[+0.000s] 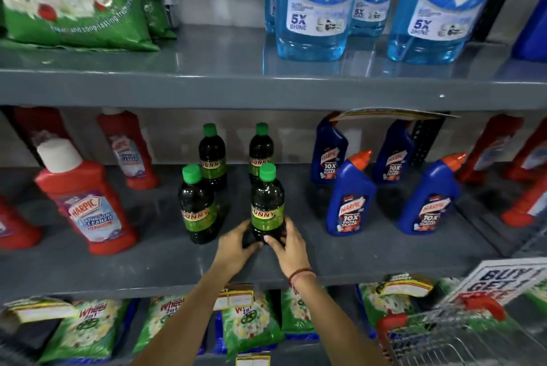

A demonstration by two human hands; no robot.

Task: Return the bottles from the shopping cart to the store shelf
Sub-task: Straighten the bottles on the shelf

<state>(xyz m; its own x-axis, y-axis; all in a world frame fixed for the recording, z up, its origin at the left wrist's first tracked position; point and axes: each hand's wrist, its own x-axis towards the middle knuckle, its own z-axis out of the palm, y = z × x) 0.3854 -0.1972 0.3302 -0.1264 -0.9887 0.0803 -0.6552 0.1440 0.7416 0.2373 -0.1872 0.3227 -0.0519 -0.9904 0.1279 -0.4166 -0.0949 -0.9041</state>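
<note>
**Dark bottle held on middle shelf**

A red Harpic bottle (pixel 85 203) stands at the left of the middle shelf (pixel 165 259). Right of it stand three green-capped dark bottles (pixel 197 206). The left hand (pixel 236 243) and right hand (pixel 288 243) grip the base of a fourth dark bottle (pixel 267 203), upright, apparently resting on the shelf near its front edge. Blue Harpic bottles (pixel 349 197) follow. The shopping cart (pixel 455 336) sits near right.
</note>
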